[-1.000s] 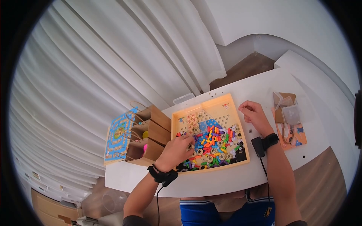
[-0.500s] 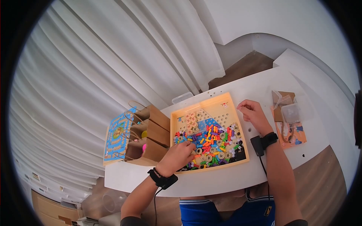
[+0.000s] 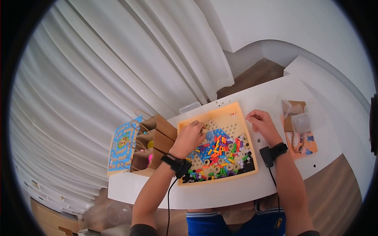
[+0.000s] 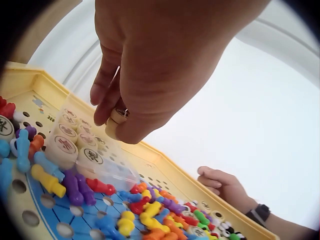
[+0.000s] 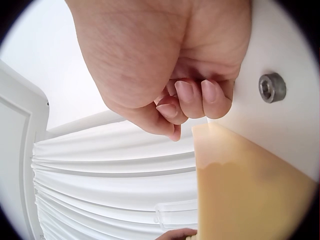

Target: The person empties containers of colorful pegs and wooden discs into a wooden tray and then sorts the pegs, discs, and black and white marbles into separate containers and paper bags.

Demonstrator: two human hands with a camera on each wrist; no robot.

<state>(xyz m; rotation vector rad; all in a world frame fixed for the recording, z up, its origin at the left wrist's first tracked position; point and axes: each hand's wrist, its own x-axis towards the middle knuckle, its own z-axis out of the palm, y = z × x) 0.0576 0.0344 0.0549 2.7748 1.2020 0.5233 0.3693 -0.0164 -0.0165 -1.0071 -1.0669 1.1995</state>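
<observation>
My left hand (image 3: 189, 137) is over the far left part of a wooden game tray (image 3: 249, 135). Between thumb and fingers it pinches Chinese chess pieces (image 4: 112, 128), round and pale, just above a clear plastic box (image 4: 127, 176). Rows of similar marked pieces (image 4: 65, 145) stand inside that box. Colourful pegs (image 4: 47, 180) and loose chess pieces (image 3: 230, 146) lie heaped over the tray's perforated board. At the tray's right edge my right hand (image 3: 263, 122) hangs idle, fingers loosely curled, nothing visible in it.
Brown paper bags (image 3: 163, 135) and a blue game board (image 3: 123, 143) stand left of the tray. On the right lie an orange sheet (image 3: 311, 147) and clear containers (image 3: 301, 122). A small metal nut (image 5: 272, 88) sits near my right hand. White curtains (image 3: 118, 59) hang behind.
My left hand has moved from the peg heap at the tray's near left, away from me, to the clear box, with chess pieces pinched. The right hand has barely moved.
</observation>
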